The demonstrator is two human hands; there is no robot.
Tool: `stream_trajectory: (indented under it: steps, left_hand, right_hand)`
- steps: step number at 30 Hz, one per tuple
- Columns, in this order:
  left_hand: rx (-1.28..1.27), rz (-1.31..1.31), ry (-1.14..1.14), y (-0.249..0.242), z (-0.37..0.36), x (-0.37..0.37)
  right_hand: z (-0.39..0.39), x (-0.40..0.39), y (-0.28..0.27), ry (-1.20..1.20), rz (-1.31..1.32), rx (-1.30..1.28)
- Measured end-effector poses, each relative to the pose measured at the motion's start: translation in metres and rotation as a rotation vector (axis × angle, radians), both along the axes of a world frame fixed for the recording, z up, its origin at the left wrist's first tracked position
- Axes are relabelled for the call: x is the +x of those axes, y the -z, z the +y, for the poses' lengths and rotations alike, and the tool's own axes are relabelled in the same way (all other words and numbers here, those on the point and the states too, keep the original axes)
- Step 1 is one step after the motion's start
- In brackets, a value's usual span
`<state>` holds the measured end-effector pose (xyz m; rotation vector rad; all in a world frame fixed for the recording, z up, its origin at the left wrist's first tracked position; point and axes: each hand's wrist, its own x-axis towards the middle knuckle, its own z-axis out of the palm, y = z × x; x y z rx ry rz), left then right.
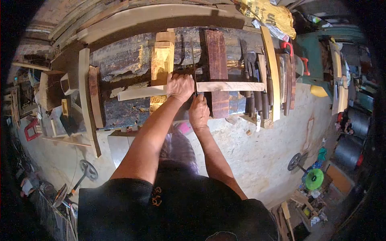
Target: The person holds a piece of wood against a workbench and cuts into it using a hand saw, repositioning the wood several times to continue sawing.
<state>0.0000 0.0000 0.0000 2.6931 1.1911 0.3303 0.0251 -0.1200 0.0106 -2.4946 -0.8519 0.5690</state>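
Observation:
A pale wooden strip (231, 86) lies crosswise over a yellowish block (162, 60) and a reddish-brown board (217, 56) on the dark workbench (120, 60). My left hand (180, 86) presses down on the strip, its fingers closed over it beside the yellowish block. My right hand (199, 109) is closed round the handle of a thin saw, just below the strip. The saw's narrow blade (194, 60) points away from me and crosses the strip between my hands. Most of the handle is hidden by my fingers.
Several chisels and other hand tools (257, 80) lie at the bench's right side, beside a long yellow wooden strip (272, 76). A yellow sack (273, 16) is at the back right. Upright boards (86, 88) stand at the left end. A green fan (313, 178) is at the lower right.

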Motion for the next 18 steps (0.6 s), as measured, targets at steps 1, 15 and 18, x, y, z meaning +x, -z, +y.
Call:
stream_trajectory:
  steps: [1,15,18]
  left_hand:
    - [-0.049,-0.006,-0.014,-0.001,-0.001,0.001]
    - [-0.111,0.142,0.191,0.008,-0.008,-0.007]
    - [-0.320,0.179,0.111,-0.013,-0.003,-0.013]
  right_hand:
    - [-0.005,0.002,-0.003,0.000,-0.015,-0.003]
    - [-0.032,-0.012,-0.009,-0.067,-0.035,0.075]
    - [-0.052,-0.027,-0.008,-0.060,-0.155,0.044]
